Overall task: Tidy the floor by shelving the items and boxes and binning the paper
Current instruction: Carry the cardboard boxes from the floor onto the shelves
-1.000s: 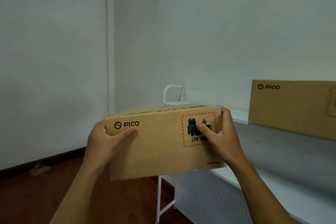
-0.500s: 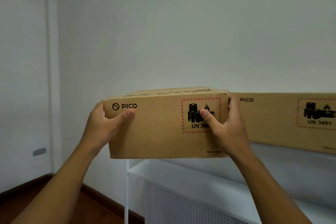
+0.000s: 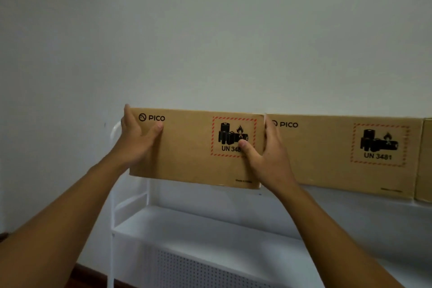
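Note:
A brown cardboard PICO box with a red-framed battery label is held level at the top tier of a white metal shelf. My left hand grips its left end, thumb on the front face. My right hand grips its right end, thumb over the label. A second, identical PICO box stands on the top tier directly to the right, touching or almost touching the held box. Whether the held box rests on the shelf cannot be told.
The edge of a third brown box shows at the far right. The shelf has a lower white tier and a perforated panel below. A plain white wall lies behind. Dark wooden floor shows bottom left.
Both hands have carried the box up and to the right, from beside the shelf to its top tier, next to the second box. The view has turned towards the wall.

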A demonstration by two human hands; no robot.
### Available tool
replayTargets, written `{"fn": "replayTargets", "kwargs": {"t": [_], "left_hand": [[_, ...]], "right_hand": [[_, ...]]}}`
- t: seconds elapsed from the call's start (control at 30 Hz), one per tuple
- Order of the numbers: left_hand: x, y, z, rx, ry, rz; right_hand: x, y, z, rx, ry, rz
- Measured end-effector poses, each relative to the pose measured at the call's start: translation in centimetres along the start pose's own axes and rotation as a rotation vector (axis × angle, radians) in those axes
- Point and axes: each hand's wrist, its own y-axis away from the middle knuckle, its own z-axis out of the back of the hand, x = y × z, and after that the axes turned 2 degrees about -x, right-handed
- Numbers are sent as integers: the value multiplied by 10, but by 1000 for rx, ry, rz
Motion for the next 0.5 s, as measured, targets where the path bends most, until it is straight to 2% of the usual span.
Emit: {"fn": "replayTargets", "kwargs": {"t": [0.1, 0.27, 0.37, 0.5], "left_hand": [[6, 9, -24, -7, -173, -48], [29, 23, -54, 72, -277, -126], [34, 23, -65, 28, -268, -127], [32, 30, -78, 20, -288, -128]], "right_hand": [[-16, 3, 8, -4, 116, 84], [-59, 12, 44, -186, 635, 166], [-87, 21, 58, -134, 765, 202], [-98, 29, 56, -123, 801, 205]]}}
